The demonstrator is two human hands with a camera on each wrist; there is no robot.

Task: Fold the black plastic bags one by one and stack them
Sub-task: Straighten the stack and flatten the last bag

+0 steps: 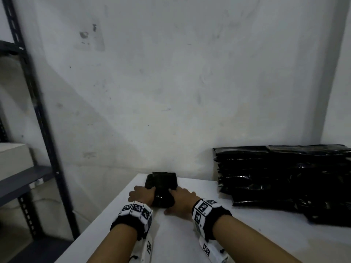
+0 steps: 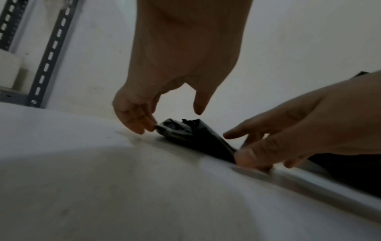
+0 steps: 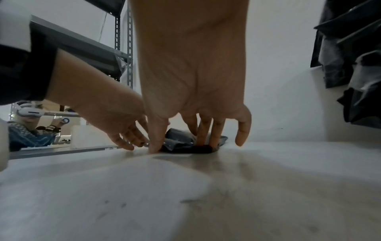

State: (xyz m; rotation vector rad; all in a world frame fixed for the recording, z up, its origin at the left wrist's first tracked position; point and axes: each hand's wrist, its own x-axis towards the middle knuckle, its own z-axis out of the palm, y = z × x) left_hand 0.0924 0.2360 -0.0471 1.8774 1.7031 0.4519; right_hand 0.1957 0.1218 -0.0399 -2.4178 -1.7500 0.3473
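Observation:
A small folded black bag [image 1: 163, 189] lies on the white table [image 1: 171, 234] near its far left corner. My left hand [image 1: 144, 193] is at the bag's left side, and its bent fingertips [image 2: 144, 125] touch the bag [image 2: 193, 138] at its left corner while the thumb hangs just above. My right hand [image 1: 181, 199] lies on the bag's right side. Its straight fingers [image 3: 206, 135] press down on the bag [image 3: 179, 140], and its thumb rests on the table at the near edge. A tall pile of flat black bags [image 1: 284, 177] sits at the right.
A dark metal shelf rack [image 1: 43, 114] stands left of the table, beyond its left edge. A bare white wall [image 1: 171, 82] runs right behind the table. In the right wrist view a person wearing a white headset [image 3: 28, 124] sits far off to the left.

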